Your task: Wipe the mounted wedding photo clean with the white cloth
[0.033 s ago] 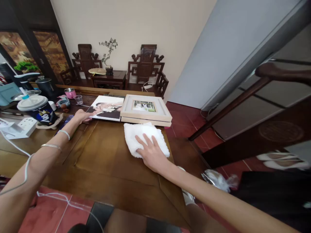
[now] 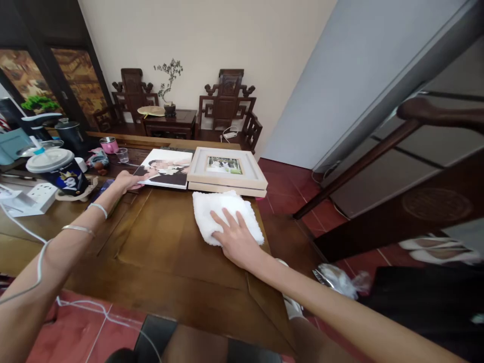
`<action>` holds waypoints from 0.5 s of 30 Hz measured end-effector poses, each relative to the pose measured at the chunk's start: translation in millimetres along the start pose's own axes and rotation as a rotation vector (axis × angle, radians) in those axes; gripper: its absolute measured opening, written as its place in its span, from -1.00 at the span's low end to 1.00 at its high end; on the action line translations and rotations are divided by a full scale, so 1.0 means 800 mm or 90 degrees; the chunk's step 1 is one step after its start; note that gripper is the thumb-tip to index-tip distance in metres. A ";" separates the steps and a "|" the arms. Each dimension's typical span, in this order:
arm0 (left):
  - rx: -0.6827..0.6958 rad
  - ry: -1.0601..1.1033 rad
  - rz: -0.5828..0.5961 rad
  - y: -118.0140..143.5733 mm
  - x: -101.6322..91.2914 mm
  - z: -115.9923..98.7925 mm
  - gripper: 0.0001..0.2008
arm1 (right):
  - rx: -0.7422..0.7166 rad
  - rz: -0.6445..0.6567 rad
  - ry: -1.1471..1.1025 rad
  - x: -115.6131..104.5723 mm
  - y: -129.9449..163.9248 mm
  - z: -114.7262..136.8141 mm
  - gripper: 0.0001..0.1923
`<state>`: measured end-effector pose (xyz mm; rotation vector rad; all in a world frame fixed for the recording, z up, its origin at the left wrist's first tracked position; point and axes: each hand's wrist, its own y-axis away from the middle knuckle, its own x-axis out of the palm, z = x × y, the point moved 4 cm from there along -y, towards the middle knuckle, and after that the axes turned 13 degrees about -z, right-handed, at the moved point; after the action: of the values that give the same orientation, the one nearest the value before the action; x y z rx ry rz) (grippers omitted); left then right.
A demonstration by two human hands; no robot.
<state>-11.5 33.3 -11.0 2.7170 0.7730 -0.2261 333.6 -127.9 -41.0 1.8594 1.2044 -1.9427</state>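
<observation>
White terry cloth (image 2: 219,201) lies on the brown wooden table (image 2: 170,257) just in front of the stacked picture frames (image 2: 227,165), so close that I cannot tell whether it touches them. Flat on the cloth rests the right hand (image 2: 242,242), palm down, fingers spread apart. Directly left of the picture frames, a white-edged photo panel (image 2: 170,170) lies face up. The left hand (image 2: 129,181) is at the panel's near corner, on the side away from the frames; whether its fingers pinch the panel or merely touch it I cannot tell, as they are partly hidden. Farther left of the frames stand a small clear cup (image 2: 122,155), a pink cup (image 2: 109,145) and a dark drink cup (image 2: 66,179) with a pale lid and a straw. Behind the frames is a carved wooden armchair (image 2: 230,96); behind them and leftward, a potted bonsai (image 2: 170,108) stands on a dark side table (image 2: 172,121).
</observation>
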 end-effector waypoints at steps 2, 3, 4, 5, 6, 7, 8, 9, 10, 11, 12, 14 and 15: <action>-0.037 0.023 -0.033 0.009 -0.003 0.003 -0.63 | -0.003 -0.007 -0.001 0.000 0.001 0.000 -0.65; -0.052 0.043 -0.043 0.014 -0.004 0.004 -0.64 | -0.003 -0.009 0.000 0.001 0.001 0.000 -0.65; -0.065 0.066 -0.052 0.019 -0.006 0.006 -0.67 | -0.004 -0.011 0.002 0.001 0.001 0.000 -0.64; -0.079 0.089 -0.058 0.024 -0.008 0.007 -0.70 | -0.004 -0.013 0.005 0.001 0.001 0.000 -0.64; -0.094 0.114 -0.065 0.029 -0.010 0.009 -0.75 | -0.004 -0.015 0.007 0.002 0.001 0.000 -0.64; -0.108 0.139 -0.071 0.034 -0.012 0.011 -0.80 | -0.004 -0.016 0.010 0.002 0.001 0.000 -0.65; -0.121 0.167 -0.074 0.039 -0.014 0.012 -0.85 | -0.004 -0.018 0.012 0.002 0.002 0.000 -0.65; -0.130 0.195 -0.077 0.044 -0.017 0.014 -0.88 | -0.004 -0.020 0.013 0.002 0.002 0.001 -0.66; -0.137 0.223 -0.080 0.049 -0.019 0.015 -0.87 | -0.004 -0.022 0.014 0.002 0.002 0.001 -0.67; -0.141 0.250 -0.083 0.054 -0.021 0.016 -0.86 | -0.004 -0.024 0.014 0.003 0.002 0.001 -0.67; -0.144 0.275 -0.086 0.060 -0.023 0.016 -0.85 | -0.005 -0.025 0.013 0.003 0.002 0.001 -0.68; -0.145 0.319 -0.092 0.074 -0.025 0.018 -0.84 | -0.008 -0.028 0.013 0.002 0.003 0.002 -0.69; -0.140 0.340 -0.092 0.081 -0.025 0.018 -0.84 | -0.010 -0.029 0.013 0.002 0.002 0.002 -0.69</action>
<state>5.3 -33.9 -3.9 2.5264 1.0607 0.5453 333.3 -129.5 -43.5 1.8645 1.2750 -1.9350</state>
